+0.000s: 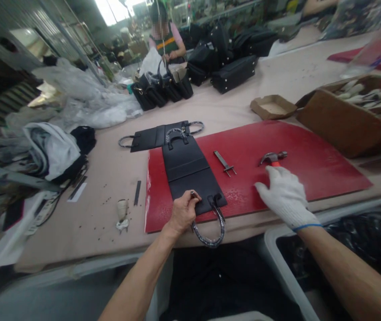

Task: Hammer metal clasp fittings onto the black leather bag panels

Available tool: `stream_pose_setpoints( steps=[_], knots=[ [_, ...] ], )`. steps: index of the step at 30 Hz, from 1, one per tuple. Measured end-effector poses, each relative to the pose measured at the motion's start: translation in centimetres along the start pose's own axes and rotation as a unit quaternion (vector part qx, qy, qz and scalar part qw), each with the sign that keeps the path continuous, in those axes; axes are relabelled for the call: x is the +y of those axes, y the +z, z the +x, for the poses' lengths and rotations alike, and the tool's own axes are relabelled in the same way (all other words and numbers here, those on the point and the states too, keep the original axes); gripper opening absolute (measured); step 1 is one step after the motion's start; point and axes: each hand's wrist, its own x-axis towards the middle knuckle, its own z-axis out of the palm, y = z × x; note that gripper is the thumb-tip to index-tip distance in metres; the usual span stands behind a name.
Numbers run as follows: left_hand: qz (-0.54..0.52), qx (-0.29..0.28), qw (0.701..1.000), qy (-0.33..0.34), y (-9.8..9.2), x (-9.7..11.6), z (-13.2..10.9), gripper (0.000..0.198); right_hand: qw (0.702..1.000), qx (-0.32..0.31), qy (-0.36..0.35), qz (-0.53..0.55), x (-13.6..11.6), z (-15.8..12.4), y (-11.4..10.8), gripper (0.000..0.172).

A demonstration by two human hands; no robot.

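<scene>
My bare left hand (184, 210) is closed around a small metal punch (193, 193) at the near left edge of a black leather bag panel (190, 167). That panel has a plastic-wrapped handle at each end and lies on a red board (310, 156). My right hand (285, 194), in a white glove, is over the board with thumb and fingers apart, beside the red grip of a claw hammer (273, 157). Whether the fingers touch the grip is unclear. Between the panel and the hammer lies a pronged metal tool (224, 162).
A second black panel (146, 137) lies behind. Thread spool (122, 209) and dark strip (137, 193) are at left. Cardboard tray (273, 106) and box (344, 118) stand at right. Black bags (233, 75) and a person (168, 42) are at the back; a bin (273, 240) is near right.
</scene>
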Motion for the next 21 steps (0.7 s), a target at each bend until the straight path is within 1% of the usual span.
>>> stream_pose_setpoints(
  steps=[1, 3, 5, 7, 10, 12, 14, 15, 16, 17, 18, 19, 20, 21],
  knots=[
    [-0.002, 0.0, 1.0, -0.001, 0.1, 0.0, 0.1, 0.015, 0.999, -0.015, 0.019, -0.042, 0.8, 0.1, -0.4, 0.059],
    [0.001, 0.001, 1.0, 0.005, 0.2, 0.0, 0.1, 0.015, 0.995, -0.044, 0.059, -0.074, 2.2, 0.0, -0.9, 0.059],
    [0.007, 0.003, 1.0, 0.014, 0.3, -0.1, 0.1, 0.015, 0.991, -0.074, 0.096, -0.059, 3.2, -0.1, -1.1, 0.056],
    [0.012, 0.006, 1.0, 0.021, 0.5, -0.2, 0.0, 0.014, 0.988, -0.098, 0.116, -0.035, 4.0, 0.0, -1.3, 0.05],
    [0.012, 0.017, 0.999, 0.032, 0.6, -0.4, -0.1, 0.013, 0.986, -0.108, 0.13, -0.001, 4.8, 0.7, -1.9, 0.041],
    [0.013, 0.023, 0.999, 0.04, 0.7, -0.5, -0.1, 0.013, 0.982, -0.112, 0.15, 0.037, 4.6, 1.3, -3.1, 0.033],
    [0.014, 0.028, 0.998, 0.046, 0.8, -0.5, -0.1, 0.014, 0.976, -0.119, 0.158, 0.095, 3.4, 1.4, -5.0, 0.027],
    [0.014, 0.029, 0.998, 0.047, 0.8, -0.5, -0.1, 0.014, 0.966, -0.122, 0.16, 0.161, 2.4, 1.3, -6.2, 0.026],
    [0.015, 0.03, 0.998, 0.048, 0.8, -0.6, -0.1, 0.014, 0.95, -0.125, 0.158, 0.238, 1.2, 0.9, -7.5, 0.026],
    [0.017, 0.03, 0.998, 0.048, 0.9, -0.6, -0.1, 0.014, 0.913, -0.133, 0.157, 0.353, -0.2, 0.4, -8.8, 0.028],
    [0.018, 0.028, 0.998, 0.048, 0.9, -0.6, -0.1, 0.013, 0.869, -0.122, 0.145, 0.457, -1.7, -0.1, -9.9, 0.031],
    [0.02, 0.026, 0.998, 0.048, 0.8, -0.6, -0.1, 0.013, 0.841, -0.129, 0.121, 0.512, -3.2, -0.7, -10.8, 0.036],
    [0.022, 0.024, 0.998, 0.049, 0.8, -0.6, -0.1, 0.014, 0.831, -0.136, 0.093, 0.532, -4.5, -1.2, -11.4, 0.039],
    [0.024, 0.022, 0.998, 0.051, 0.8, -0.6, -0.1, 0.014, 0.843, -0.137, 0.055, 0.517, -5.6, -1.7, -11.6, 0.037]
  ],
)
